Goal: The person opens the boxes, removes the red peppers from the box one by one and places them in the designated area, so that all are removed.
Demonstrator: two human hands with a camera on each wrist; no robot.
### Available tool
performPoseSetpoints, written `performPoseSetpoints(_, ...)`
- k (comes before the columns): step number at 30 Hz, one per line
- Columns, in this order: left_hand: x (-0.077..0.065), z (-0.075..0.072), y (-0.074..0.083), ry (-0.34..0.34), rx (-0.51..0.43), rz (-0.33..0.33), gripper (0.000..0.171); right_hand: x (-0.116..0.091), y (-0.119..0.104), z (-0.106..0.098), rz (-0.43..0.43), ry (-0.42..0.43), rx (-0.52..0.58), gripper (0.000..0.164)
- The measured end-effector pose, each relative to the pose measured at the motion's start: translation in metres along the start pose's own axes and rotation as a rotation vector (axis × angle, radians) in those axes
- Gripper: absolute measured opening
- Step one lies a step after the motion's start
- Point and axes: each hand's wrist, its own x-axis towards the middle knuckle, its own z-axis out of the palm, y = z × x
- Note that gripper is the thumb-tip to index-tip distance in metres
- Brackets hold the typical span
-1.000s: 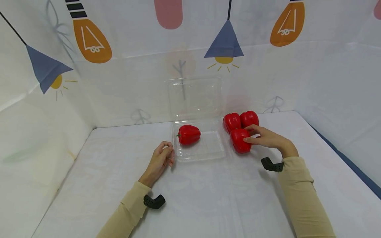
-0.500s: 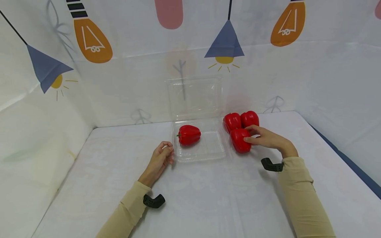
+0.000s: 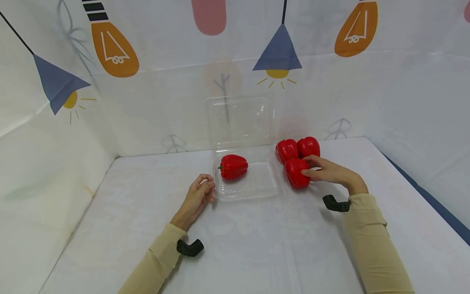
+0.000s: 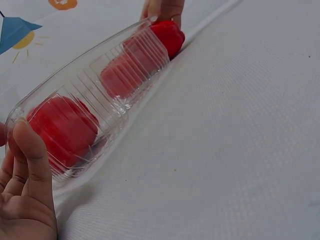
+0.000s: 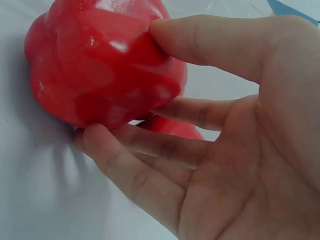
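Observation:
My right hand (image 3: 328, 170) holds a red bell pepper (image 3: 296, 174) between thumb and fingers, right of a clear plastic container. In the right wrist view the thumb lies on one side of the bell pepper (image 5: 105, 60) and the fingers on the other. My left hand (image 3: 194, 201) pinches the near left rim of the container (image 3: 257, 195); the left wrist view shows its thumb and fingers at the rim of the container (image 4: 82, 52). Inside the container's left half another bell pepper (image 3: 233, 167) lies on its side, its green stem pointing left.
Two more red bell peppers, one (image 3: 286, 151) on the left and one (image 3: 309, 147) on the right, stand just behind the held one. The container's clear lid (image 3: 240, 122) stands raised against the patterned back cloth. White cloth covers the table (image 3: 249, 245).

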Motion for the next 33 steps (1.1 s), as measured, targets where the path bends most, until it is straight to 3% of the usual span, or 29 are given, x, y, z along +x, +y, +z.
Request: performPoseSetpoints(33, -0.0002, 0.0003, 0.0011, -0.003, 0.01, -0.022, 0.009, 0.0026, 0.0006, 0.0007, 0.004, -0.032, -0.012, 0.075)
